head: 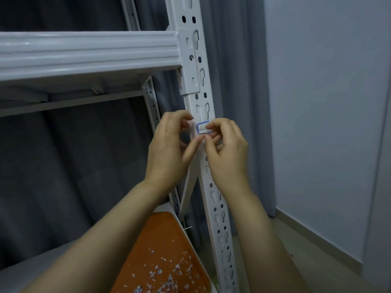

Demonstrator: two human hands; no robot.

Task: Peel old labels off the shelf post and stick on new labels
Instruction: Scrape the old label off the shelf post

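**Both hands at a blue-bordered label on the shelf post**

My two hands meet at the front face of the white shelf post (pixel 211 182), below the joint where the shelf beam (pixel 84 51) hooks into it. The label (pixel 202 128), white with a blue border and faint marks inside, lies against the post face between my hands, over the row of keyhole slots.

My right hand (pixel 227 151) comes in from the right. Its thumb and forefinger are curled in a narrow pinch on the label's right edge, and the other fingers are folded beneath. My left hand (pixel 167 144) sits at the post's left edge with its fingers curled. One finger reaches across under the label and touches a fingertip of the right hand. Whether the left hand holds anything I cannot tell, because the fingertips are blurred against the white metal.

Below my forearms, just left of the post, lies an orange tray (pixel 148 246) strewn with small paper scraps (pixel 169 271), white with blue specks. A dark curtain (pixel 63 166) hangs behind the shelving, and a pale wall (pixel 328 102) stands to the right.
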